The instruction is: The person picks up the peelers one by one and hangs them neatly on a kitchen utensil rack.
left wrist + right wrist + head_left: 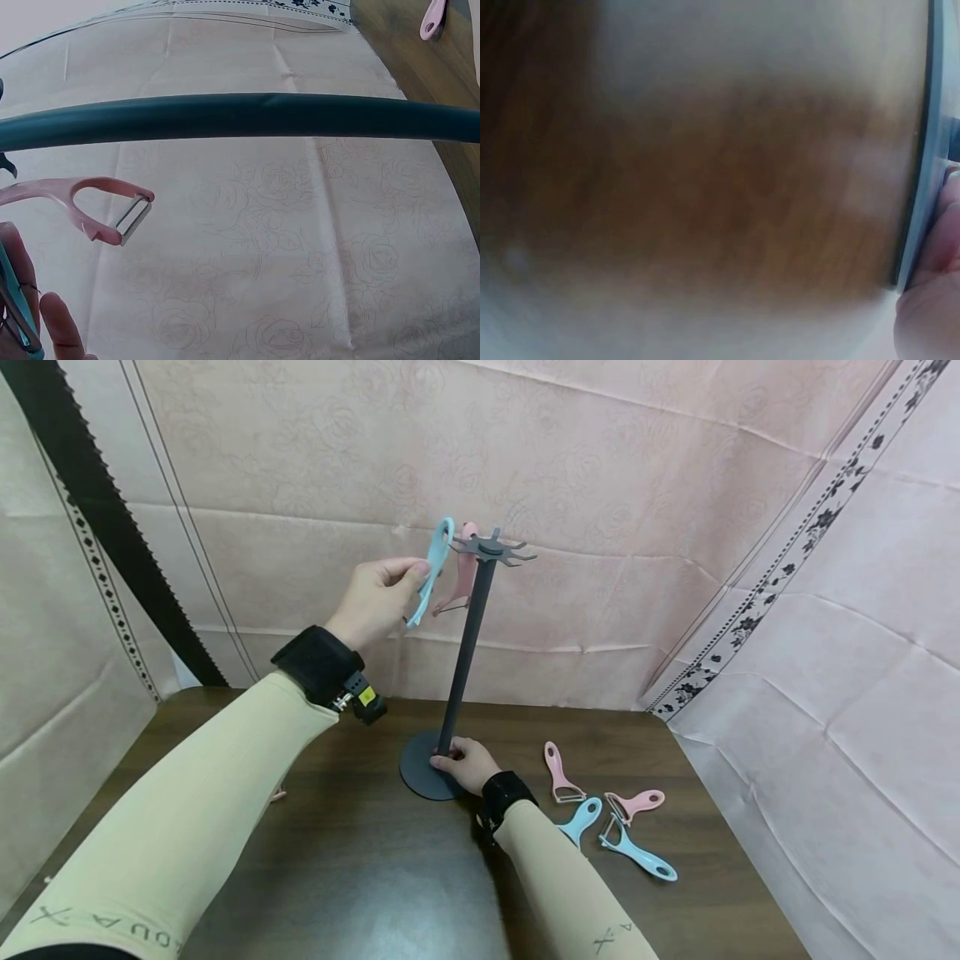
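My left hand [382, 597] pinches a light blue Y-shaped peeler [437, 553] between thumb and fingers, its looped handle end up against a hook of the dark grey stand [468, 652]. A pink peeler [467, 572] hangs from a hook just behind it, blade end down; the left wrist view shows its blade [135, 219] near my fingertips. Down at the stand's foot, my right hand [474, 767] grips the bottom of the pole, thumb over the round base [423, 777]. The right wrist view catches only the base's edge [924, 165] and part of that hand.
Right of my right forearm, pink peelers [555, 766] and blue peelers [647, 858] lie on the wooden table [360, 827]. A small pink tip [278, 795] shows beside my left forearm. Patterned cloth [300, 460] hangs behind and at both sides.
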Demonstrator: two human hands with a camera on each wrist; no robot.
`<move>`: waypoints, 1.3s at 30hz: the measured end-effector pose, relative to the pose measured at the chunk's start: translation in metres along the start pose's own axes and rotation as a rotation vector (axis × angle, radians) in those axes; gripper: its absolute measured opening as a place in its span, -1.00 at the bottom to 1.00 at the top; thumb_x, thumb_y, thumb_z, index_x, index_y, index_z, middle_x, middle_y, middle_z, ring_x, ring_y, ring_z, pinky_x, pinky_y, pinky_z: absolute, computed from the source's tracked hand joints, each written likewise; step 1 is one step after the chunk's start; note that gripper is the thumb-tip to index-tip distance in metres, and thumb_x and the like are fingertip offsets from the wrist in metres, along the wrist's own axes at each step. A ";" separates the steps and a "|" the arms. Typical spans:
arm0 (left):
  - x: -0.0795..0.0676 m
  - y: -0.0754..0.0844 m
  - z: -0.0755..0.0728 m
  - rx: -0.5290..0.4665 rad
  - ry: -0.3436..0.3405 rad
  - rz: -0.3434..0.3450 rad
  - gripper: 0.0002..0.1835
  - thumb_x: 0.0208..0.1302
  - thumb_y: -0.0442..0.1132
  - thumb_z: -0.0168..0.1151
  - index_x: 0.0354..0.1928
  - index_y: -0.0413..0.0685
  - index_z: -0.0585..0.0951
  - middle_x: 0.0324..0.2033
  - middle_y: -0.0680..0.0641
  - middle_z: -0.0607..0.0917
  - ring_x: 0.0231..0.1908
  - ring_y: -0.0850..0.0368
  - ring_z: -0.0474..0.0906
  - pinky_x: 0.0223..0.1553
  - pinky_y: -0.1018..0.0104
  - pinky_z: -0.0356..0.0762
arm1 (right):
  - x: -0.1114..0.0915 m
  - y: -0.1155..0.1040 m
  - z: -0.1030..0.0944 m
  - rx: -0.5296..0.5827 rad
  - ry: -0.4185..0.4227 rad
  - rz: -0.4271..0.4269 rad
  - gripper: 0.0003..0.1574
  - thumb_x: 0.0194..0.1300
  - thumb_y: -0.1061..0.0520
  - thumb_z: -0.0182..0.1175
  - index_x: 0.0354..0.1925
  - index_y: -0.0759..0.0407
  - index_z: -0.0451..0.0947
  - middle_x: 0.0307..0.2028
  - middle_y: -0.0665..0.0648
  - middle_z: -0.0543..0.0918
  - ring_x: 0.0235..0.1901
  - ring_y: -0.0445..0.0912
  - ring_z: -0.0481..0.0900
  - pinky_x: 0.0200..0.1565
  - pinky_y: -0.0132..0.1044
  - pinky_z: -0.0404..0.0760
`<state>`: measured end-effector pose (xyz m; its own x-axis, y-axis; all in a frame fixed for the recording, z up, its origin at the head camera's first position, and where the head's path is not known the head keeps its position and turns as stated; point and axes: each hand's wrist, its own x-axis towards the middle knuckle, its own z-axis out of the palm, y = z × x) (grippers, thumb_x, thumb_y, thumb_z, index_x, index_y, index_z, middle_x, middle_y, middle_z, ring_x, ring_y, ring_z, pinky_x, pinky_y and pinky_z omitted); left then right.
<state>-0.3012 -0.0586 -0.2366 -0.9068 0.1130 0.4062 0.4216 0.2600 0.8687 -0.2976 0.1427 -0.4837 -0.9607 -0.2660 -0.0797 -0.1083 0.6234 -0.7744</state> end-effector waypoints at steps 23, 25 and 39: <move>0.000 -0.012 -0.008 -0.015 -0.157 -0.064 -0.55 0.13 0.25 -0.03 -0.11 0.19 0.61 -0.25 0.05 0.65 -0.21 0.12 0.44 -0.27 0.19 0.28 | 0.001 -0.001 0.000 -0.015 0.009 -0.011 -0.83 0.13 -0.06 0.22 -0.31 -0.05 0.58 -0.43 -0.03 0.53 -0.38 -0.14 0.42 -0.31 -0.28 0.35; 0.001 -0.014 -0.008 -0.003 -0.159 -0.067 -0.54 0.13 0.26 -0.03 -0.11 0.19 0.61 -0.26 0.05 0.64 -0.22 0.08 0.42 -0.27 0.18 0.29 | 0.001 0.000 0.001 -0.013 0.009 -0.011 -0.82 0.13 -0.07 0.22 -0.31 -0.05 0.58 -0.44 -0.03 0.53 -0.39 -0.14 0.42 -0.32 -0.28 0.36; -0.014 -0.045 -0.027 0.119 -0.255 -0.093 -0.47 0.19 0.28 -0.11 0.05 0.17 0.50 -0.08 0.07 0.58 0.05 0.18 0.36 0.06 0.08 0.24 | 0.004 0.006 0.004 -0.014 0.014 -0.004 -0.83 0.12 -0.10 0.21 -0.34 -0.09 0.57 -0.42 -0.05 0.53 -0.37 -0.16 0.43 -0.32 -0.29 0.38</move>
<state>-0.3074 -0.0981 -0.2739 -0.9205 0.3166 0.2292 0.3464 0.3893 0.8535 -0.3015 0.1424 -0.4916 -0.9636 -0.2584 -0.0679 -0.1156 0.6325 -0.7659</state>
